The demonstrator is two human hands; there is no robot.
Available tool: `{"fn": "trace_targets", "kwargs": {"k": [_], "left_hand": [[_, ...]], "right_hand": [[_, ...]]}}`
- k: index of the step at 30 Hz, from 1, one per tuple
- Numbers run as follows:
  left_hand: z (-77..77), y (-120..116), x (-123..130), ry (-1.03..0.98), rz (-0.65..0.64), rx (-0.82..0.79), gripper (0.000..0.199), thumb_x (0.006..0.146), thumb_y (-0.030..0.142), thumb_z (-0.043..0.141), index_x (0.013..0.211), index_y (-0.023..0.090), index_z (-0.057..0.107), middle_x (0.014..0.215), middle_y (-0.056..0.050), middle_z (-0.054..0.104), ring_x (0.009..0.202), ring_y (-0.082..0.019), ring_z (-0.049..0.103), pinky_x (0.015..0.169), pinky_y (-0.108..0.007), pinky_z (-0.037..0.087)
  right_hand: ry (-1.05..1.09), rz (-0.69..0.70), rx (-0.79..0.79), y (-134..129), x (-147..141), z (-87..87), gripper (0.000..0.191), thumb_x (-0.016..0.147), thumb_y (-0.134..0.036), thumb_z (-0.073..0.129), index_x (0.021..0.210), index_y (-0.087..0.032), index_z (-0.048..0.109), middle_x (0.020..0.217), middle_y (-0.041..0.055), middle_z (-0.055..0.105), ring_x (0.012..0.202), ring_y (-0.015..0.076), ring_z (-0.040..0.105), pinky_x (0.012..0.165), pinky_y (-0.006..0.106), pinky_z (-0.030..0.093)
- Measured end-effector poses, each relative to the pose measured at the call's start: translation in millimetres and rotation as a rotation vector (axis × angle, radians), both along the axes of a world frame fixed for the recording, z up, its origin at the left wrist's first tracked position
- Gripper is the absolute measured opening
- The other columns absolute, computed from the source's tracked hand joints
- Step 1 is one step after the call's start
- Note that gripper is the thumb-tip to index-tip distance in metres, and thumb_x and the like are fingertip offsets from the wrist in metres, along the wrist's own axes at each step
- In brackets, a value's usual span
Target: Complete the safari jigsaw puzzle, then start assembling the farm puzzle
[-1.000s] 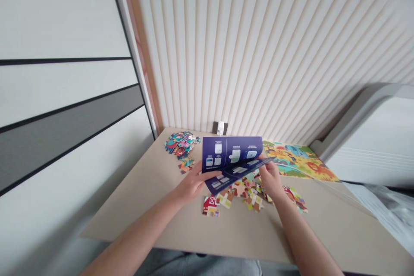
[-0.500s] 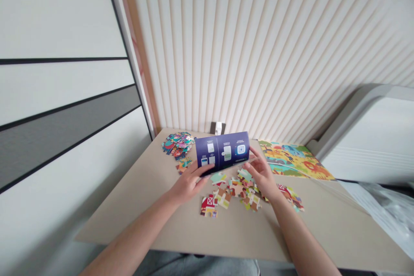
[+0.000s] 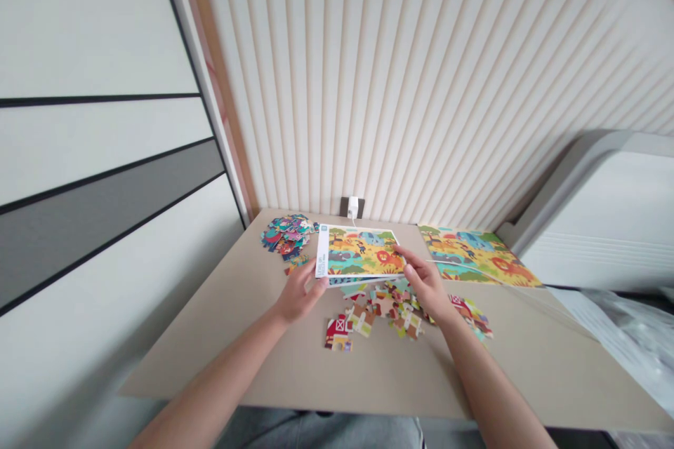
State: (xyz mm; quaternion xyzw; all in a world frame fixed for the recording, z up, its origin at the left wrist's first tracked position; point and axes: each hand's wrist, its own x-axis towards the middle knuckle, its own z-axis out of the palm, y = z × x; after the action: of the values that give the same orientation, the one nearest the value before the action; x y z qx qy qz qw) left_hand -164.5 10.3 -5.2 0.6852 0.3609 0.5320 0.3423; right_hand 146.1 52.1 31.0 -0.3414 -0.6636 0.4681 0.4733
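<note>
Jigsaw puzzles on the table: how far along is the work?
The animal puzzle at the far right looks complete, matching the picture on the top sheet. That sheet is held between the left hand and right hand. Apparently left: the loose central pieces and the heaped pile at the far left.

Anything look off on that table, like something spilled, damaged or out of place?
One thing: a thin white cord lies across the lion picture on the table, where it might snag. The loose puzzle pieces lie jumbled in heaps, which seems ordinary. I see no spill or damage.
</note>
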Motion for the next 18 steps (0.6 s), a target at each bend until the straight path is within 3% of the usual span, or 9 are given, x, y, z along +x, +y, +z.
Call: {"fn": "trace_targets", "kwargs": {"k": [4, 7, 11, 14, 16, 18], "left_hand": [[-2.6, 0, 3, -0.104, -0.020, -0.065, 0.052, 0.097, 0.042, 0.064, 0.144, 0.021, 0.054, 0.137, -0.014, 0.067, 0.126, -0.033, 0.065, 0.108, -0.048, 0.053], [-5.6, 3, 5, -0.068, 0.066, -0.068, 0.052, 0.097, 0.042, 0.064, 0.143, 0.020, 0.056, 0.135, -0.014, 0.068, 0.123, -0.033, 0.067, 0.105, -0.046, 0.055], [-9.8, 10, 4, -0.035, 0.150, -0.052, 0.049, 0.099, 0.042, 0.061, 0.142, 0.020, 0.057, 0.130, -0.014, 0.071, 0.116, -0.031, 0.070, 0.098, -0.044, 0.059], [-12.5, 12, 5, -0.016, 0.182, -0.028, 0.053, 0.100, 0.037, 0.062, 0.149, 0.022, 0.050, 0.145, -0.015, 0.061, 0.127, -0.031, 0.064, 0.105, -0.045, 0.054], [-14.0, 13, 7, -0.012, 0.197, -0.001, 0.062, 0.100, 0.035, 0.062, 0.157, 0.026, 0.039, 0.159, -0.015, 0.046, 0.138, -0.031, 0.055, 0.109, -0.045, 0.051], [-15.2, 12, 11, -0.011, 0.193, 0.032, 0.069, 0.100, 0.035, 0.062, 0.161, 0.030, 0.031, 0.168, -0.013, 0.031, 0.147, -0.031, 0.045, 0.112, -0.045, 0.049]], "right_hand": [[-0.086, 0.069, 0.029, -1, 1, -3.6, 0.066, 0.090, -0.052, 0.072, 0.151, -0.032, 0.053, 0.142, 0.0095, 0.064, 0.122, 0.0302, 0.065, 0.103, 0.045, 0.054], [-0.178, 0.014, 0.083, 0, 1, -5.0, 0.070, 0.090, -0.052, 0.072, 0.154, -0.031, 0.050, 0.147, 0.0095, 0.061, 0.128, 0.0309, 0.062, 0.109, 0.046, 0.050], [-0.284, -0.081, 0.162, 3, 0, -4.1, 0.062, 0.091, -0.052, 0.070, 0.148, -0.031, 0.057, 0.146, 0.0077, 0.063, 0.133, 0.0318, 0.059, 0.115, 0.049, 0.043], [-0.346, -0.186, 0.234, 5, -2, -4.5, 0.044, 0.095, -0.050, 0.065, 0.134, -0.030, 0.070, 0.133, 0.0069, 0.072, 0.123, 0.0311, 0.065, 0.109, 0.046, 0.047], [-0.352, -0.301, 0.284, 6, -3, -6.0, 0.036, 0.097, -0.052, 0.060, 0.114, -0.027, 0.080, 0.108, 0.0065, 0.080, 0.100, 0.0283, 0.072, 0.093, 0.040, 0.054], [-0.345, -0.418, 0.318, 6, -4, -7.9, 0.038, 0.098, -0.054, 0.058, 0.095, -0.023, 0.081, 0.081, 0.0043, 0.077, 0.075, 0.0229, 0.069, 0.073, 0.032, 0.052]]}}
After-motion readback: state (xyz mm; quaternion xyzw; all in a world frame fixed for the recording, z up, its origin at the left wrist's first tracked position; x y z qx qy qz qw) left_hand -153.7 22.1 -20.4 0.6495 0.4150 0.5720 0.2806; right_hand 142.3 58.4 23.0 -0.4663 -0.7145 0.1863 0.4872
